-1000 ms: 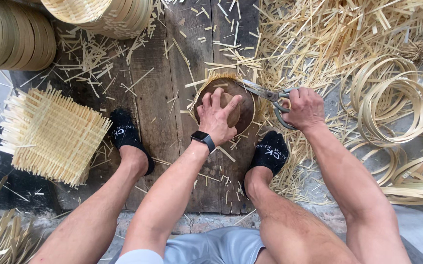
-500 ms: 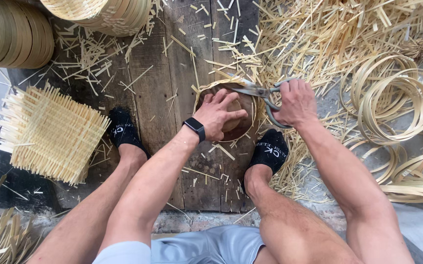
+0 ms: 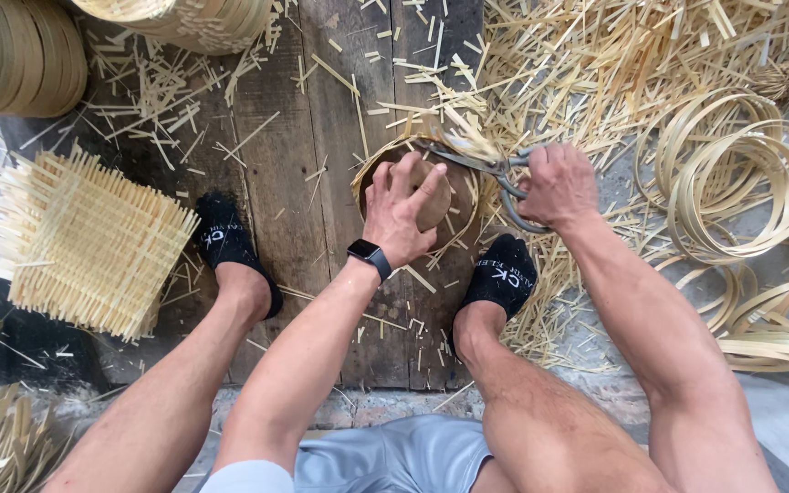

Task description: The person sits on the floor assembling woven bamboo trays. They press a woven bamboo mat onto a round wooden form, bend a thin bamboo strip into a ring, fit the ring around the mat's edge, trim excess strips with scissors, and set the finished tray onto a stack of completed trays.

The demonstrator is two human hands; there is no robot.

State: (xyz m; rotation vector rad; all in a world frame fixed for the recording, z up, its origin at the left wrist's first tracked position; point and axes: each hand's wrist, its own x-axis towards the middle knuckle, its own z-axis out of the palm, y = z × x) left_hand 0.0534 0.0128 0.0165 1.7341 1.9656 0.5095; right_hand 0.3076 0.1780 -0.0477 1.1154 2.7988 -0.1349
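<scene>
Under the left hand (image 3: 405, 205) — round basket (image 3: 371, 169), scissors (image 3: 495, 173) at its rim.

Dark wooden boards (image 3: 303, 183) on the floor carry scattered bamboo offcuts (image 3: 595, 55), a square woven mat (image 3: 84, 242), and coiled bamboo hoops (image 3: 741, 173) beside them.
</scene>
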